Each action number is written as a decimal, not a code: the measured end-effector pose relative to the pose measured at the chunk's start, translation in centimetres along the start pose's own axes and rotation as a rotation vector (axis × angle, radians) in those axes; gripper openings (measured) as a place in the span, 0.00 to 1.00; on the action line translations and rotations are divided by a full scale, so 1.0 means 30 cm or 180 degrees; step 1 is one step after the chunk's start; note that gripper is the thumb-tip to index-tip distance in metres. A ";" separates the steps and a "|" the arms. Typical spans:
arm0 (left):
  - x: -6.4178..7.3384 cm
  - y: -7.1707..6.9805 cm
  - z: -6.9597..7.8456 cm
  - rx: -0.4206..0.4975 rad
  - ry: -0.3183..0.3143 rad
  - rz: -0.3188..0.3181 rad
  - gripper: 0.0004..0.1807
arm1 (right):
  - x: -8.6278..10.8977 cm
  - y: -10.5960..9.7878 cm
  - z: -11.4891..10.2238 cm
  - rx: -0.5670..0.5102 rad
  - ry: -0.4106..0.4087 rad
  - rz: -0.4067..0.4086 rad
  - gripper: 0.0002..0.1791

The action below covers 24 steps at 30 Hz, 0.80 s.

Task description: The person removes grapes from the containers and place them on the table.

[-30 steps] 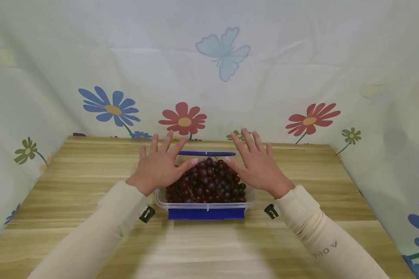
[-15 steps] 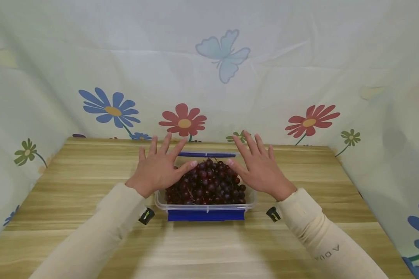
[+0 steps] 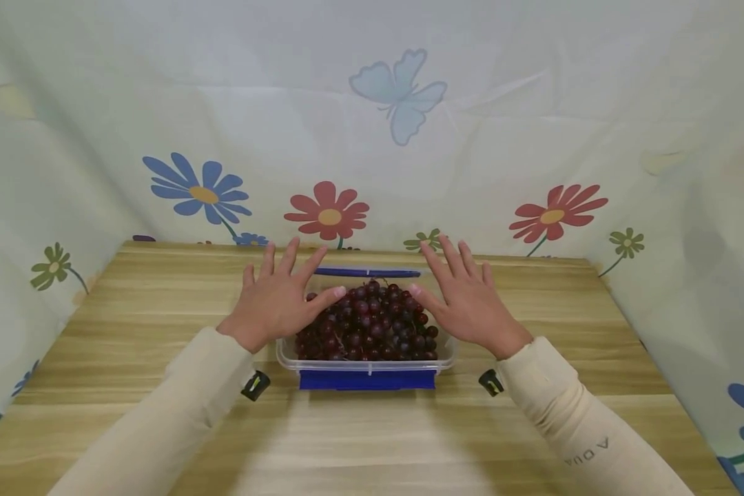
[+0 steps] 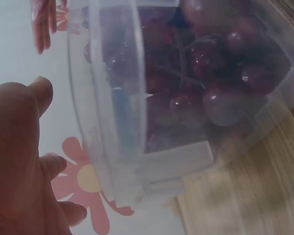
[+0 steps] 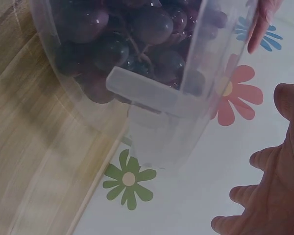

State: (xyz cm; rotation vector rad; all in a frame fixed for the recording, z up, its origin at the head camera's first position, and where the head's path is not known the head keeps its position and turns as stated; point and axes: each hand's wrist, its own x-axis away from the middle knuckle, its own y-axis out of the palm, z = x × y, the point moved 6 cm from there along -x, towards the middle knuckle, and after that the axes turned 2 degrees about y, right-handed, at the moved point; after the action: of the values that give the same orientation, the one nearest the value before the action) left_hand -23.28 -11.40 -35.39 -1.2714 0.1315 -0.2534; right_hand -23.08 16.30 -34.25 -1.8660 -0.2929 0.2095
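Note:
A clear plastic container with blue clip flaps stands on the table, heaped with dark red grapes. Over its left end hovers my left hand, fingers spread and holding nothing. My right hand is spread in the same way over the right end. In the left wrist view a gap shows between the left hand and the container wall. The right wrist view likewise shows the right hand apart from the container. Grape stems show through the plastic.
The wood-grain table extends on both sides of the container and in front of it. A white curtain with printed flowers and a butterfly hangs behind the table and along both sides.
Both hands have drifted slightly apart, the left one to the left and the right one to the right. The container and grapes stay in place.

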 end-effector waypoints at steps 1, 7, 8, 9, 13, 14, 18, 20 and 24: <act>0.001 0.000 -0.002 -0.0003 -0.0006 -0.0009 0.47 | 0.001 0.002 0.001 -0.0006 0.0000 -0.0004 0.43; 0.009 0.001 -0.010 -0.0023 -0.0031 -0.0010 0.47 | 0.004 0.011 0.010 -0.0037 -0.0001 -0.0013 0.43; 0.010 0.002 -0.012 -0.0024 -0.0029 -0.0008 0.48 | 0.005 0.011 0.012 -0.0040 0.0002 -0.0008 0.43; 0.010 0.005 -0.012 -0.0025 -0.0025 -0.0013 0.48 | 0.006 0.012 0.014 -0.0040 0.0009 -0.0008 0.43; 0.014 0.012 -0.019 -0.0011 -0.0023 -0.0026 0.48 | 0.012 0.012 0.024 -0.0045 0.0033 -0.0014 0.43; 0.017 0.014 -0.022 -0.0006 -0.0028 -0.0029 0.48 | 0.014 0.013 0.026 -0.0046 0.0036 -0.0026 0.43; 0.026 0.018 -0.036 -0.0003 -0.0054 -0.0033 0.48 | 0.018 0.019 0.029 -0.0041 0.0045 -0.0039 0.44; 0.030 0.020 -0.042 0.0005 -0.0067 -0.0040 0.48 | 0.021 0.021 0.030 -0.0040 0.0041 -0.0045 0.44; 0.035 0.023 -0.050 0.0040 -0.0095 -0.0068 0.49 | 0.027 0.028 0.035 -0.0023 0.0034 -0.0061 0.44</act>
State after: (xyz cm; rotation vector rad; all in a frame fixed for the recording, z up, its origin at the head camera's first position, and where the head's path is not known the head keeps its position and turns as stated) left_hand -22.54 -12.87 -36.46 -1.2640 0.0906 -0.2531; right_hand -22.54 17.25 -35.38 -1.8704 -0.3045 0.1858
